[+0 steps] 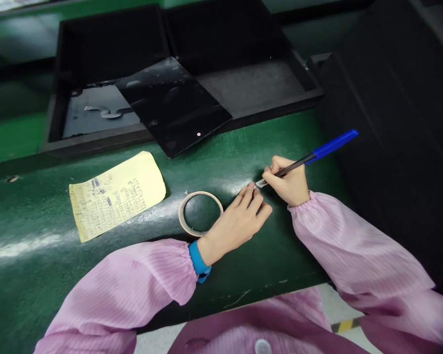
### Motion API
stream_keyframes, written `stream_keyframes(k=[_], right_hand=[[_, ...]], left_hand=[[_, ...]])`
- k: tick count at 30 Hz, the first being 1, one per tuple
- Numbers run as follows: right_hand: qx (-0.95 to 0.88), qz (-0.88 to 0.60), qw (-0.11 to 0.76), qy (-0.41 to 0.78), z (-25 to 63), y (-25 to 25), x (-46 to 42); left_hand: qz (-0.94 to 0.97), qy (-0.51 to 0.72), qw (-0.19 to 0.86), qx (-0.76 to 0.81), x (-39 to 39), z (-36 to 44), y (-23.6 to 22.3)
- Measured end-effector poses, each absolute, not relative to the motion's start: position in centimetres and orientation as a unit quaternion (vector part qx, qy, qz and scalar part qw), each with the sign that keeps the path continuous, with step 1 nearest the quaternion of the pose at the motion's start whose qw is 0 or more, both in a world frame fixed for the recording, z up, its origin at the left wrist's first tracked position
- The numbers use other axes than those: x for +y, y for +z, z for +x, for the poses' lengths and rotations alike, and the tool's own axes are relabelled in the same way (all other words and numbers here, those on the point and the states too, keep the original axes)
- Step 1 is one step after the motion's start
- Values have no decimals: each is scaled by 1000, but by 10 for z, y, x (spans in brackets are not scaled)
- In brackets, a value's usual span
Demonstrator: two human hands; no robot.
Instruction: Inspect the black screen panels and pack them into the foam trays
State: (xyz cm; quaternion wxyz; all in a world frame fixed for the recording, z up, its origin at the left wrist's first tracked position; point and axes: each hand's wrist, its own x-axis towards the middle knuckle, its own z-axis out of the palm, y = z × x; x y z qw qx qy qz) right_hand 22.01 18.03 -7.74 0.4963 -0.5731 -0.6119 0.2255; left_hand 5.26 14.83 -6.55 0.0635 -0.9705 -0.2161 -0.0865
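Observation:
My right hand (288, 184) is closed around a craft knife (310, 156) with a blue handle and dark shaft; its small blade points down-left at the green table. My left hand (239, 219) lies on the table beside the blade, fingers together and pressed down near the tip; whether something small sits under them I cannot make out. A roll of beige tape (200, 213) lies flat just left of my left hand. A blue band circles my left wrist. Both arms wear pink striped sleeves.
A yellow handwritten note (116, 194) lies on the green table (40, 236) at left. A black glossy panel (172, 105) leans over the edge of a black tray (96, 142) at the back. A large dark mass (398, 123) fills the right side.

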Motion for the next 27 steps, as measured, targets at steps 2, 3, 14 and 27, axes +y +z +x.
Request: stream_keyframes(k=[2, 3, 14, 27], right_hand=[[-613, -573, 493, 231, 220, -76, 180], [-613, -572, 491, 234, 220, -76, 180], [-591, -578, 505, 247, 221, -79, 181], [-595, -577, 502, 246, 221, -79, 181]], left_hand=[[-971, -87, 61, -216, 148, 52, -66], [-971, -87, 58, -216, 148, 52, -66], [-972, -90, 47, -214, 147, 52, -67], [-971, -92, 55, -214, 147, 52, -68]])
